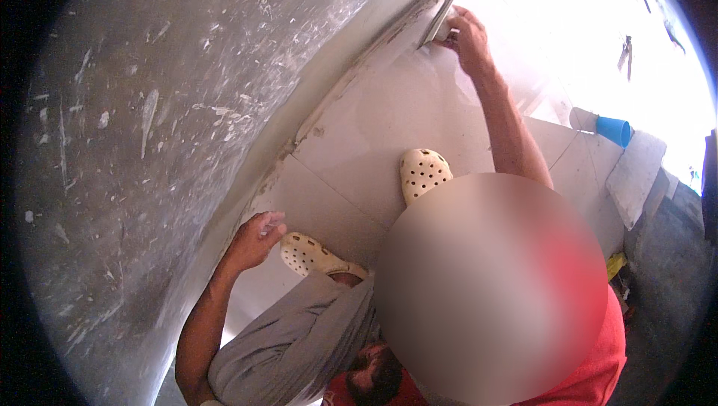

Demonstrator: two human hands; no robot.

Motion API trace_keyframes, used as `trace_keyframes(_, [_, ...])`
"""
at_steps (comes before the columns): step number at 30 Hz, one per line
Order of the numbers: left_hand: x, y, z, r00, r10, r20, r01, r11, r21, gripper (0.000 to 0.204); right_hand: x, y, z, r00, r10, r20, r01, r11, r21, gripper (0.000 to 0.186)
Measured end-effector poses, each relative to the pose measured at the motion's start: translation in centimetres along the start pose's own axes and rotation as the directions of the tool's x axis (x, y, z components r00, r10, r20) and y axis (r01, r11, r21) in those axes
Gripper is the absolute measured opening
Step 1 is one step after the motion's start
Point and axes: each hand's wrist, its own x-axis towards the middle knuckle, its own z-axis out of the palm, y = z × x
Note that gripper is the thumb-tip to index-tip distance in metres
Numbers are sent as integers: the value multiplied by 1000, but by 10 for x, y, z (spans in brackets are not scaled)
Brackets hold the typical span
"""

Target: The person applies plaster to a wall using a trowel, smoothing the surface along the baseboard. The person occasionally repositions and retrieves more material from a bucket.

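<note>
My right hand [470,38] is stretched far forward, its fingers closed around the back of a thin, flat plastering trowel [443,15]. The blade stands on edge beside the foot of the grey wall [164,99], which is spattered with white specks. Below it, a damp-looking patch shows on the pale tiled floor [351,159]. My left hand [258,240] is low at the left, close to the wall's base. Its fingers are loosely bent with a gap at the thumb, and I see nothing held in them. A cream clog [310,255] is just beside it.
The other cream clog [425,174] is on the tiles farther ahead. To the right lie a blue cup [614,131] and a whitish slab [636,174]. A rough, dirty strip [318,133] runs along the wall's base. A blurred round patch hides the lower middle; strong glare washes out the upper right.
</note>
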Motion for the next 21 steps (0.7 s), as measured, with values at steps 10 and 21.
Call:
trace_keyframes(10, [3, 4, -2, 1000, -7, -6, 7, 1000, 12, 46, 56, -3, -15, 996, -27, 84, 27, 1000, 2, 46])
trace_keyframes(21, [7, 11, -1, 999, 40, -29, -39, 998, 51, 47, -104, 36, 85, 959, 112, 262, -130, 990, 54, 41])
